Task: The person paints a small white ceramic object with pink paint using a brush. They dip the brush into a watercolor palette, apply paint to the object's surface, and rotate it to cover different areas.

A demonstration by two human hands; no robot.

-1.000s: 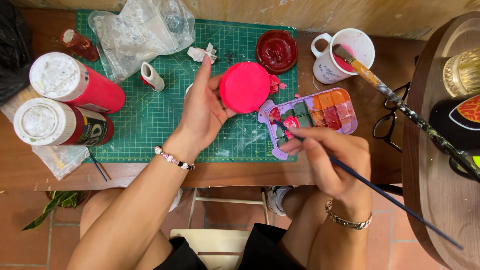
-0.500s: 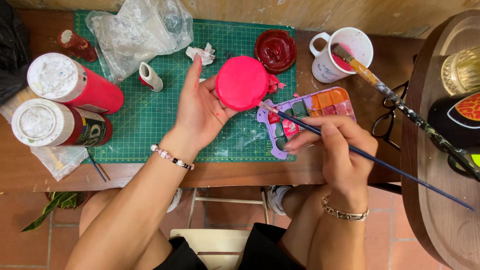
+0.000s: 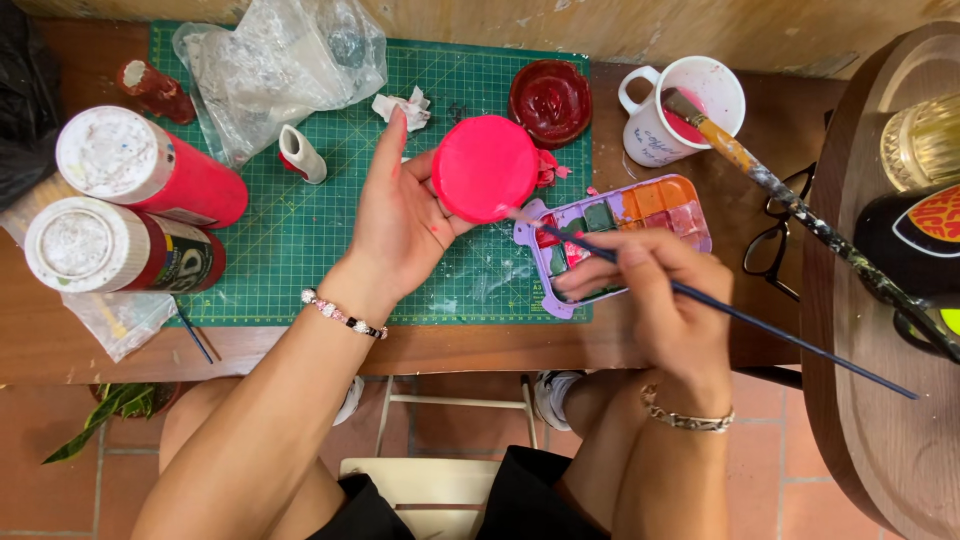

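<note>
My left hand (image 3: 400, 215) holds a round, bright pink painted object (image 3: 487, 167) up over the green cutting mat (image 3: 300, 250). My right hand (image 3: 660, 300) grips a thin dark-blue paintbrush (image 3: 740, 315), its tip touching the lower right edge of the pink object. Beneath the brush lies a purple paint palette (image 3: 625, 215) with red, orange and green wells.
Two big red paint bottles with white caps (image 3: 140, 170) (image 3: 110, 245) lie at the left. A crumpled plastic bag (image 3: 280, 60), a dark red lid (image 3: 550, 100), a white mug (image 3: 690, 110) with a brush, glasses (image 3: 775, 230) and a wooden side table (image 3: 880, 400) surround the mat.
My right hand lifted the brush from the palette wells up to the edge of the pink object. My left hand kept the object nearly still.
</note>
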